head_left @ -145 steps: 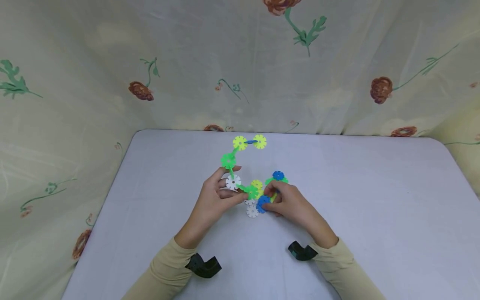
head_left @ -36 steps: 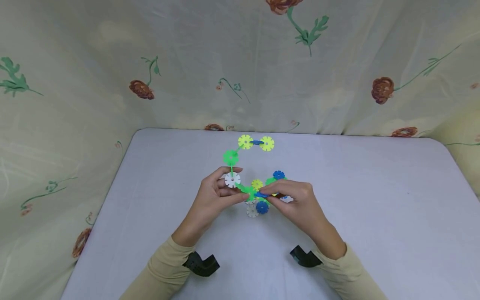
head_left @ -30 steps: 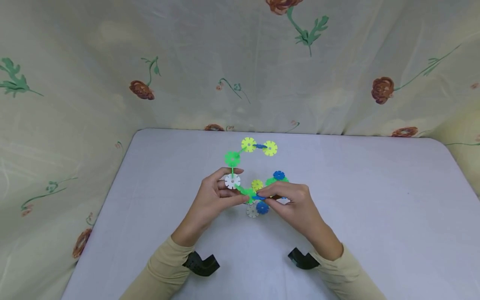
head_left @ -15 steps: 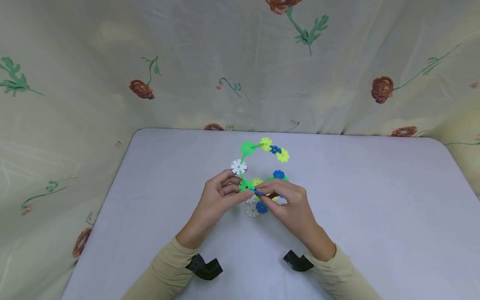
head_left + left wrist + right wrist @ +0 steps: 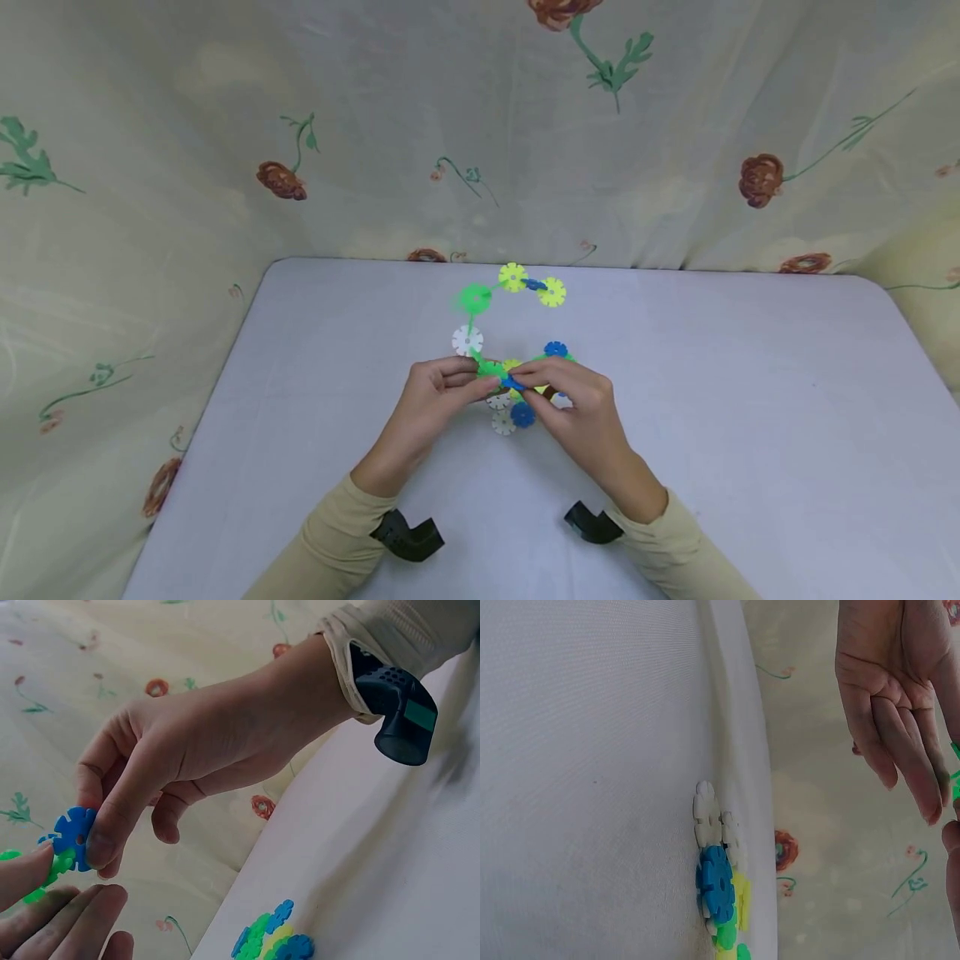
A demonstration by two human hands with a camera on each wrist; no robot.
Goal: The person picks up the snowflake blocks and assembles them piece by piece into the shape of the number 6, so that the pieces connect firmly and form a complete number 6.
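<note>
Blue and notched, the disc (image 5: 513, 382) sat in a narrow pinch between the thumb and fingers of my right hand (image 5: 583, 402), raised over the middle of the desk (image 5: 735, 400). The fingers of my left hand (image 5: 426, 410) were drawn in just as narrowly, pinching a green disc (image 5: 489, 372). The two discs met between my hands; whether one was slotted into the other, I could not tell. Seen from the left wrist, another finger of my right hand hung bent, apart from the pinch.

From the green disc a chain (image 5: 476, 300) curved up and away: a white disc (image 5: 459, 342), a blurred green one, then a yellow disc (image 5: 513, 270), a small blue piece (image 5: 534, 284) and a second yellow at the free end. Under and around my hands a pile (image 5: 523, 415) of white, blue, green and yellow discs lay on the desk, some overlapping, part of it hidden by my right hand.

My beige sleeves (image 5: 333, 533) ended at the wrists, each with a black device (image 5: 408, 540) beside it. Beyond the desk hung a pale cloth (image 5: 375, 75) printed with brown flowers (image 5: 762, 182).
</note>
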